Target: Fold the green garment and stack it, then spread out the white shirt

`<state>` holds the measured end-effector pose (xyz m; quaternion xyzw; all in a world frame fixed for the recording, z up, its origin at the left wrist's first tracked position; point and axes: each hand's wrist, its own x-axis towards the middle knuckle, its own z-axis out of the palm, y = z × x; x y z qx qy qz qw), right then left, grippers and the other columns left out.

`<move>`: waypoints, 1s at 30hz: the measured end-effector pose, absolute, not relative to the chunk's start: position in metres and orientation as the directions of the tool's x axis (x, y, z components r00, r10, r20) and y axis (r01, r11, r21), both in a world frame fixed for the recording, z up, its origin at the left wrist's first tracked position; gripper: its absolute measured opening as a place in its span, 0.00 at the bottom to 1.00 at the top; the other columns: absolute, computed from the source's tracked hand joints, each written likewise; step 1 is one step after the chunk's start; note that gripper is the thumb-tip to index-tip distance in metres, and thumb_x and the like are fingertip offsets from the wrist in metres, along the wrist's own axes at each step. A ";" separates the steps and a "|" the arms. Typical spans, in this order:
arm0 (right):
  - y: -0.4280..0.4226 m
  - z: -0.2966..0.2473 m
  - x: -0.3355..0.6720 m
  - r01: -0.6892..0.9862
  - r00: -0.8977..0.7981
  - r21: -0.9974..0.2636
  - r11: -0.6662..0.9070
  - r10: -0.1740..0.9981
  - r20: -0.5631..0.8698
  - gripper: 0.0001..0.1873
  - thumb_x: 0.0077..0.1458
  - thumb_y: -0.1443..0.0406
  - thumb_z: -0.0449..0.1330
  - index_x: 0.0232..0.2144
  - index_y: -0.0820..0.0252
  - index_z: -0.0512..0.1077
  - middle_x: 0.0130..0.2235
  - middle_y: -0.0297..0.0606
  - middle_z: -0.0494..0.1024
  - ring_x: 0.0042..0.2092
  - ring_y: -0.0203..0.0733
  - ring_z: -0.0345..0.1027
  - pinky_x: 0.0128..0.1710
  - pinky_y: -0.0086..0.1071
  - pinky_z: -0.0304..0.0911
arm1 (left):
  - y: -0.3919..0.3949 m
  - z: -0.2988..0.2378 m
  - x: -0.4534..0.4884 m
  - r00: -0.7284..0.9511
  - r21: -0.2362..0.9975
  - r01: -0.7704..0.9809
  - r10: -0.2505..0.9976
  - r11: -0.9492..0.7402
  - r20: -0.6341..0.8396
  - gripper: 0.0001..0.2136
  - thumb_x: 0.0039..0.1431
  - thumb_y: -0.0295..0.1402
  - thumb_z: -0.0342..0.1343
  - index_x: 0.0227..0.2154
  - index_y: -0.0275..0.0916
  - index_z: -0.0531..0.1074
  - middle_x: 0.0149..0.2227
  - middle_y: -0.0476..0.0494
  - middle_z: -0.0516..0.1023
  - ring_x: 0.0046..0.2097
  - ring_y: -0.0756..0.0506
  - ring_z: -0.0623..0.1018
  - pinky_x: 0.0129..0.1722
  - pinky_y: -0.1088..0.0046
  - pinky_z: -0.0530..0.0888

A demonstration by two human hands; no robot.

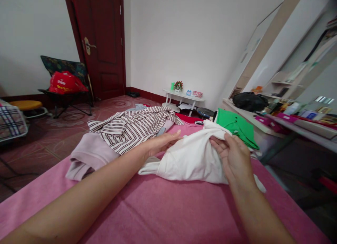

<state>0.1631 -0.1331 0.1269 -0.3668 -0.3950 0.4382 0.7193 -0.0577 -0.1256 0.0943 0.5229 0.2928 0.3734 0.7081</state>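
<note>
A white garment lies bunched in front of me, one sleeve-like end reaching left and another bit showing past my right wrist. Its upper right edge is pinched between the thumb and fingers of my right hand. At its left side is my left hand, thumb stretched out and apart from the fingers, whose tips are partly hidden by the cloth. Beyond my left forearm lies a brown-and-white striped shirt, partly over a pale lilac garment. A green garment lies just beyond my right hand.
Pink cloth covers the surface under the clothes. A dressing table with a black bag and bottles stands at right. A small white table is by the far wall. A folding chair holds a red bag.
</note>
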 end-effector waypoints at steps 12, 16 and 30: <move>-0.171 0.124 0.129 0.248 -0.600 -0.817 0.520 0.745 0.292 0.09 0.48 0.64 0.64 0.20 0.61 0.71 0.33 0.35 0.73 0.34 0.36 0.67 0.34 0.28 0.63 | -0.134 0.101 -0.045 0.220 0.905 -0.425 0.973 0.035 0.065 0.33 0.41 0.36 0.70 0.52 0.37 0.67 0.44 0.38 0.76 0.35 0.49 0.76 0.33 0.77 0.71; -0.168 0.127 0.136 0.241 -0.509 -0.870 0.431 0.819 0.265 0.13 0.52 0.58 0.60 0.26 0.62 0.75 0.28 0.37 0.76 0.31 0.37 0.68 0.32 0.29 0.63 | -0.134 0.097 -0.046 0.322 0.939 -0.328 0.947 0.101 0.010 0.27 0.42 0.30 0.69 0.48 0.35 0.71 0.37 0.41 0.78 0.27 0.52 0.75 0.24 0.80 0.69; -0.156 0.112 0.139 0.179 -0.372 -0.898 0.401 0.873 0.316 0.41 0.42 0.68 0.64 0.59 0.50 0.59 0.55 0.41 0.70 0.44 0.39 0.71 0.35 0.29 0.68 | -0.151 0.119 -0.048 0.591 0.954 -0.292 0.797 0.064 0.127 0.17 0.42 0.26 0.60 0.39 0.37 0.77 0.32 0.43 0.78 0.27 0.51 0.74 0.26 0.79 0.67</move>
